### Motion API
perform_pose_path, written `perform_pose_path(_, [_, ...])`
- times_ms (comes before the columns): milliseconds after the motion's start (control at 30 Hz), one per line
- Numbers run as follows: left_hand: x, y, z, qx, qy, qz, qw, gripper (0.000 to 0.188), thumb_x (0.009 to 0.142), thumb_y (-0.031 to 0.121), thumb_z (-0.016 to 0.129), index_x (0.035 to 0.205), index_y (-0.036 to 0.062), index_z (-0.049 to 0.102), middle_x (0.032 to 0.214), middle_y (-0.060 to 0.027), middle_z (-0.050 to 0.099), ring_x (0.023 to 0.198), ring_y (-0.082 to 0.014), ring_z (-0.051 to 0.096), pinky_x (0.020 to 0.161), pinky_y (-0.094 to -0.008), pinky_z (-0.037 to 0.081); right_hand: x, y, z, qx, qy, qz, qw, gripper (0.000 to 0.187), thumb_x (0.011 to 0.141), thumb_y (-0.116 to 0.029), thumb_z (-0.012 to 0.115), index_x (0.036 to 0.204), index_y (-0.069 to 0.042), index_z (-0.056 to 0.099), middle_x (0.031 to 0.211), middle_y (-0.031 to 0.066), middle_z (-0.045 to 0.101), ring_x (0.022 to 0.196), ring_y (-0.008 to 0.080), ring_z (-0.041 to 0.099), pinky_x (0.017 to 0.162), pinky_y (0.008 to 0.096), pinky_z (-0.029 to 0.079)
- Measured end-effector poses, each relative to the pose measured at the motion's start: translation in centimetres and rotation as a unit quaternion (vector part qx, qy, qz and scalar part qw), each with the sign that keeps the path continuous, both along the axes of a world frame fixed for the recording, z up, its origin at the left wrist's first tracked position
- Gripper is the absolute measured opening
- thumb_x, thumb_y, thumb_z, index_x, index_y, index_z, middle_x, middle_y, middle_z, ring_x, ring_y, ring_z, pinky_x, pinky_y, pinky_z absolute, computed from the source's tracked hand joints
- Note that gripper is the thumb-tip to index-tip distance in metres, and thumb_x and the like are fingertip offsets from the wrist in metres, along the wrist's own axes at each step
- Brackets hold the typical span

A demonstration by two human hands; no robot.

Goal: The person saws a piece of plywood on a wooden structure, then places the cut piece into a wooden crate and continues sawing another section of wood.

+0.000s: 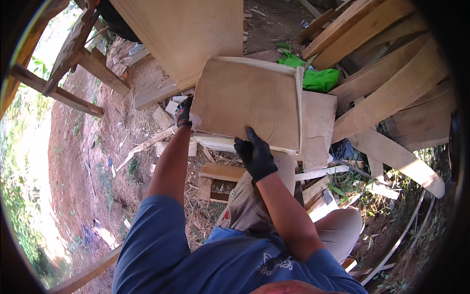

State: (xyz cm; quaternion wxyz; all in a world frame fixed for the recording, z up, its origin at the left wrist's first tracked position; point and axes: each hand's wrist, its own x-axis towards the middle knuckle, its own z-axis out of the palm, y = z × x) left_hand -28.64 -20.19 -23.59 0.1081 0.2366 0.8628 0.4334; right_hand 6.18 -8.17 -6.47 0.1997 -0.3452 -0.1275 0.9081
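Note:
A shallow wooden tray-like box (245, 98) with a brown plywood panel and pale raised edges lies tilted in front of me, over my knee. My left hand (184, 111), in a black glove with red marks, is closed around its left edge; the fingertips are partly hidden. A whitish patch (195, 120) shows at the edge beside that hand. My right hand (255, 155), also black-gloved, grips the near edge, one digit stretched over the panel and the other fingers curled at the rim. Beyond the box stands a wide pale wooden board (188, 36), touching or close behind it.
Long planks (387, 98) lean in a pile at the right, beside a bright green cloth (320, 80). A small wooden frame (221, 172) sits by my leg. Wood offcuts (163, 117) litter the dirt ground. At far left is a rough timber structure (73, 68).

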Motion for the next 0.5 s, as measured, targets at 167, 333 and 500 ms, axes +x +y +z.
perform_pose_path(167, [4.1, 5.5, 2.4, 0.129, -0.291, -0.007, 0.948, 0.057, 0.109, 0.023, 0.058, 0.164, 0.0193, 0.046, 0.129, -0.0118, 0.073, 0.117, -0.0317, 0.07, 0.103, -0.0422, 0.056, 2.2, 0.8, -3.1, 0.088, -0.059, -0.041, 0.994, 0.031, 0.106, -0.027, 0.075, 0.127, -0.005, 0.072, 0.104, 0.0144, 0.08, 0.089, 0.0269, 0.079, 0.078, 0.0361, 0.066])
perform_pose_path(333, [2.1, 4.3, 4.5, -0.156, 0.118, -0.075, 0.978, 0.056, 0.109, 0.056, 0.055, 0.147, 0.0153, 0.065, 0.138, -0.0211, 0.071, 0.127, -0.0419, 0.066, 0.105, -0.0526, 0.053, 0.0, 2.5, -3.9, 0.07, -0.02, -0.035, 0.997, 0.031, 0.107, -0.026, 0.074, 0.125, -0.001, 0.07, 0.105, 0.0147, 0.08, 0.091, 0.026, 0.079, 0.079, 0.0348, 0.065])
perform_pose_path(500, [4.8, 5.5, 6.0, -0.151, 0.178, -0.122, 0.965, 0.075, 0.11, 0.07, 0.035, 0.142, 0.0116, 0.07, 0.137, -0.0229, 0.072, 0.131, -0.0442, 0.064, 0.111, -0.0564, 0.048, 1.2, 4.7, -10.1, 0.42, -0.137, 0.013, 0.897, 0.033, 0.103, -0.025, 0.078, 0.126, -0.003, 0.069, 0.103, 0.0141, 0.08, 0.091, 0.028, 0.079, 0.077, 0.0339, 0.063])
